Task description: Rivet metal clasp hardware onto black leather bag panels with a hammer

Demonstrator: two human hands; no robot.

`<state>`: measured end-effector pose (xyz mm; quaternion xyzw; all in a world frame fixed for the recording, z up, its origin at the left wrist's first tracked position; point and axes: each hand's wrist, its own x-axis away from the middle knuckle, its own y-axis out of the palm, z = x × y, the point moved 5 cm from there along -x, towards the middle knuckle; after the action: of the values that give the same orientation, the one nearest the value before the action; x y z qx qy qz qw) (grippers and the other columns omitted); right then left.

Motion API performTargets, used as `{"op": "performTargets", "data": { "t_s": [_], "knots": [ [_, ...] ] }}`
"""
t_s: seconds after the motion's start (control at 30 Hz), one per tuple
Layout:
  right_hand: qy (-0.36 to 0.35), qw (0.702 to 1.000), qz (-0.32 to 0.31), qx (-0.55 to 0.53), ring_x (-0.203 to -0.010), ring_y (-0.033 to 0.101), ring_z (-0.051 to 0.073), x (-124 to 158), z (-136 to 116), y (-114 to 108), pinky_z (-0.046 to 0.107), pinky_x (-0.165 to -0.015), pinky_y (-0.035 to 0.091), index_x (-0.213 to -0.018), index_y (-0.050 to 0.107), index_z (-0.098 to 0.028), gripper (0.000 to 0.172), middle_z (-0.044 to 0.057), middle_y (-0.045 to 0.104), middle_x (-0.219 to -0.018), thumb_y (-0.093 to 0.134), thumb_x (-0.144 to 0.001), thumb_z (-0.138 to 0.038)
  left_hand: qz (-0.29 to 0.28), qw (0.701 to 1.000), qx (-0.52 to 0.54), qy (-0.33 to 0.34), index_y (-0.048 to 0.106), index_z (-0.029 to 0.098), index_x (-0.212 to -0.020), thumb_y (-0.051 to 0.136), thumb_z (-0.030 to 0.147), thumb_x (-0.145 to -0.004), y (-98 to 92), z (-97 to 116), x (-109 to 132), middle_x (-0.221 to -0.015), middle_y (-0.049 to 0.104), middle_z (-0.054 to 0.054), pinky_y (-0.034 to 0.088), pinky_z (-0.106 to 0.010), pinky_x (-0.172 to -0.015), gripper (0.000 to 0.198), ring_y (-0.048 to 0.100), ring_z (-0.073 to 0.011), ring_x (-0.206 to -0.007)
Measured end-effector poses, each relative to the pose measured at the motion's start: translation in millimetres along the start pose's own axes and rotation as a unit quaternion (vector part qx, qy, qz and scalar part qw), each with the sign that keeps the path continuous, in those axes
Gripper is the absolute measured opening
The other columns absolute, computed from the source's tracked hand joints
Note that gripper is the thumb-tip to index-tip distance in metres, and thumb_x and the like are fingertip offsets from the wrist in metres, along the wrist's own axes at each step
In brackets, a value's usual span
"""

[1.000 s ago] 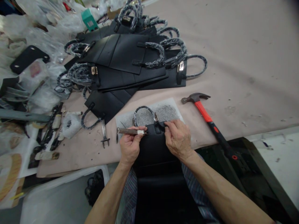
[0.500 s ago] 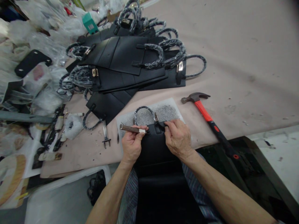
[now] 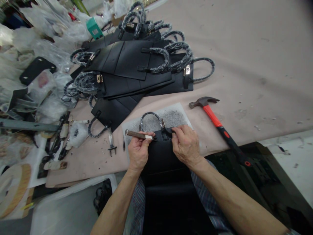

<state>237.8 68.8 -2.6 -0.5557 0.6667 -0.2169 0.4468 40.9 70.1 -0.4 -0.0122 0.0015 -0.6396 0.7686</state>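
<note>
My left hand [image 3: 138, 150] is closed around a metal punch [image 3: 137, 134] with white wrapping near its working end. The punch slants over the upper edge of a black bag panel [image 3: 158, 155], its dark tip close to the surface. My right hand [image 3: 185, 143] pinches the top edge of this panel, fingers bent, to the right of a small rectangular stitched tab [image 3: 165, 134]. A plastic-wrapped handle [image 3: 150, 113] arches from the panel's far edge. Beneath lies a pale, pitted board [image 3: 174, 114]. The panel's lower part hangs toward my lap.
A claw hammer [image 3: 213, 118] with a red and black handle lies to the right. Black bag panels [image 3: 132, 60] with wrapped handles are piled behind. On the left are a forked metal tool [image 3: 111, 143], plastic bags [image 3: 46, 107] and a translucent bin [image 3: 73, 195].
My view has shifted slightly, moving the things on the left a little rightward in the picture. Both hands keep almost the same position on the punch and panel.
</note>
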Motion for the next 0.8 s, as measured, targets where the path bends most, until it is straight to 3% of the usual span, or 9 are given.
{"op": "performTargets", "data": {
  "t_s": [0.57,0.8],
  "knots": [
    [0.004,1.000,0.002,0.000,-0.091,0.056,0.024,-0.1,-0.1,0.5,0.038,-0.077,0.038,-0.103,0.068,-0.018,0.019,0.009,0.065,-0.097,0.051,-0.094,-0.020,-0.028,0.997,-0.069,0.032,0.062,0.019,-0.101,0.068,0.024,-0.089,6.8,-0.5,-4.2,-0.094,0.077,-0.004,0.061,-0.034,-0.091,0.015,0.076,-0.0186,-0.090],
    [-0.009,0.983,0.037,-0.177,-0.096,0.065,0.023,8.1,7.4,-18.2,0.040,-0.084,0.050,-0.111,0.067,-0.020,0.021,0.009,0.068,-0.102,0.054,-0.093,-0.018,-0.022,0.996,-0.070,0.051,0.061,0.019,-0.102,0.069,0.025,-0.089,4.6,-4.9,-0.4,-0.095,0.076,-0.004,0.060,-0.036,-0.094,0.016,0.076,-0.0187,-0.090]
  ]
}}
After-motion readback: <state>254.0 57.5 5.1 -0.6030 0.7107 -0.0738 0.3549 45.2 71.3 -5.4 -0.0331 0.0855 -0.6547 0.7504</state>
